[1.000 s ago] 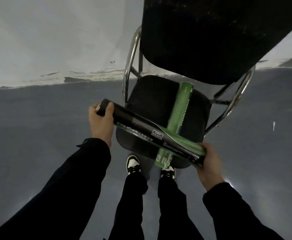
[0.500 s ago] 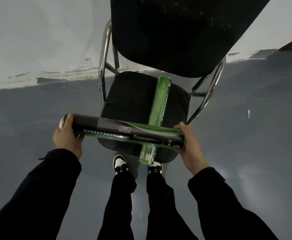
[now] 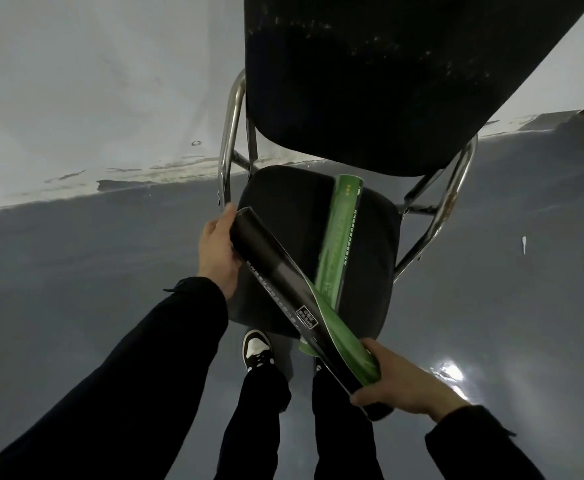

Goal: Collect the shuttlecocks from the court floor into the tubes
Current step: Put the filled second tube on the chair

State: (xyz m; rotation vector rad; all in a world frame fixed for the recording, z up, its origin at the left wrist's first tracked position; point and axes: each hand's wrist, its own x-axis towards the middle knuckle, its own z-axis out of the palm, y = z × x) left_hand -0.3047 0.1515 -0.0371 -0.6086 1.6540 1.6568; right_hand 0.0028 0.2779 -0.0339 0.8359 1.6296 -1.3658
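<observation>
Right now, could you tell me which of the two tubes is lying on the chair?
The all-green tube lies on the chair seat; the black-and-green tube is held.

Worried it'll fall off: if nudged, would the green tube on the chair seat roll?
Probably: the green tube is a smooth cylinder lying on its side, its near end overhanging the chair seat. The padded seat may slow it. It looks stiff.
</observation>
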